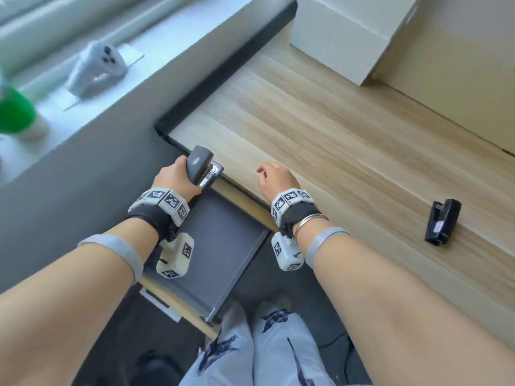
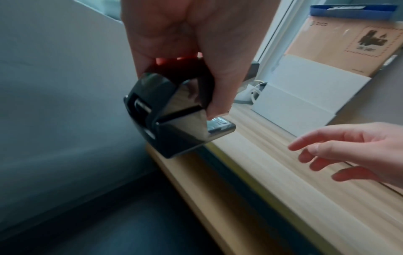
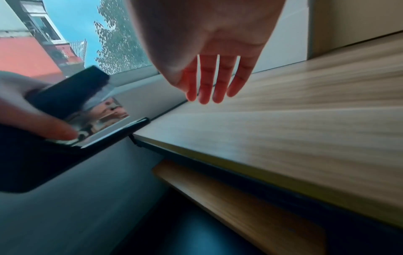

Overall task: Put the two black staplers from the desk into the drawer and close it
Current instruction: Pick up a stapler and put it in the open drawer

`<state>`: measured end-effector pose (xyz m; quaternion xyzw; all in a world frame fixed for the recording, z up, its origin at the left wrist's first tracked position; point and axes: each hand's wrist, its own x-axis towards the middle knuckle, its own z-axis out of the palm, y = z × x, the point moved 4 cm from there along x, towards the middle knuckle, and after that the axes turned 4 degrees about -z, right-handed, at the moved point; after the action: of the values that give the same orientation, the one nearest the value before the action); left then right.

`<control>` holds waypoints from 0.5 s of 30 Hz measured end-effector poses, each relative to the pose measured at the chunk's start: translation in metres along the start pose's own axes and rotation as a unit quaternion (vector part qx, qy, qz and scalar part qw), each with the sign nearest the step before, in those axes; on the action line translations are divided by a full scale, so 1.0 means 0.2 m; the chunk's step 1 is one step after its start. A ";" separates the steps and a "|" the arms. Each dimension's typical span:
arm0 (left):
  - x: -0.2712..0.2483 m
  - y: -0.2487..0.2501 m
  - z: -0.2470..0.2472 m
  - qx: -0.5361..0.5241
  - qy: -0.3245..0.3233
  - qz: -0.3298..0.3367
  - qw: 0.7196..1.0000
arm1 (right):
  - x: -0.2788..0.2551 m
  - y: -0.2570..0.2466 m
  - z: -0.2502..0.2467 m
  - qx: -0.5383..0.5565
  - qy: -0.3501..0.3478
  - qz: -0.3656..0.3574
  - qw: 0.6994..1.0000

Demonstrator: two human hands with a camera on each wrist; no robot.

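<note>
My left hand (image 1: 178,174) grips a black stapler (image 1: 201,169) with a shiny metal base, held in the air at the desk's near-left corner, above the open drawer (image 1: 223,246). The left wrist view shows the same stapler (image 2: 174,117) clamped between fingers and thumb. My right hand (image 1: 274,176) hovers over the desk edge with straight, relaxed fingers (image 3: 209,82) and holds nothing. A second black stapler (image 1: 443,222) lies on the wooden desk (image 1: 320,129) to the right, well away from both hands.
A white box (image 1: 342,37) and a cardboard box (image 1: 451,68) stand at the desk's back right. On the window sill at left lie a white controller (image 1: 97,68) and a green object (image 1: 14,110). My legs and shoes are below the drawer.
</note>
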<state>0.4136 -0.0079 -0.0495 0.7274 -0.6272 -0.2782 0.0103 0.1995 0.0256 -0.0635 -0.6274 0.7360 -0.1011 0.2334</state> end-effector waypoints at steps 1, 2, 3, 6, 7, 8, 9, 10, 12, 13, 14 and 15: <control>0.01 -0.07 0.01 -0.002 -0.001 -0.009 1.000 | 0.01 0.00 0.03 -0.007 0.006 0.002 1.000; 0.02 -0.14 0.02 -0.002 -0.004 -0.020 1.000 | 0.03 0.00 0.05 -0.019 0.010 0.004 1.000; 0.02 -0.21 0.05 -0.001 -0.010 -0.030 0.999 | 0.05 0.00 0.08 -0.031 0.013 0.008 0.999; 0.06 -0.37 0.18 0.014 -0.043 -0.055 0.997 | 0.10 0.02 0.14 -0.061 0.038 0.016 0.997; 0.08 -0.42 0.23 0.020 -0.055 -0.062 0.996 | 0.11 0.03 0.16 -0.065 0.045 0.020 0.997; 0.10 -0.46 0.27 0.026 -0.064 -0.067 0.995 | 0.12 0.05 0.18 -0.068 0.050 0.026 0.996; 0.12 -0.49 0.33 0.032 -0.074 -0.071 0.994 | 0.13 0.07 0.20 -0.068 0.052 0.036 0.996; 0.14 -0.52 0.38 0.036 -0.082 -0.074 0.993 | 0.14 0.10 0.22 -0.066 0.055 0.045 0.995; 0.19 -0.57 0.48 0.043 -0.100 -0.084 0.991 | 0.14 0.14 0.27 -0.058 0.063 0.057 0.995; 0.22 -0.59 0.53 0.046 -0.108 -0.088 0.989 | 0.15 0.16 0.29 -0.057 0.069 0.059 0.994; 0.24 -0.61 0.58 0.048 -0.115 -0.091 0.988 | 0.15 0.17 0.31 -0.060 0.072 0.059 0.994; 0.27 -0.63 0.62 0.051 -0.120 -0.093 0.987 | 0.16 0.17 0.33 -0.064 0.074 0.057 0.994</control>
<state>0.4778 0.0113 -0.2216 0.7435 -0.5671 -0.3305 -0.1280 0.1970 0.0112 -0.1431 -0.5888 0.7908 -0.0867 0.1429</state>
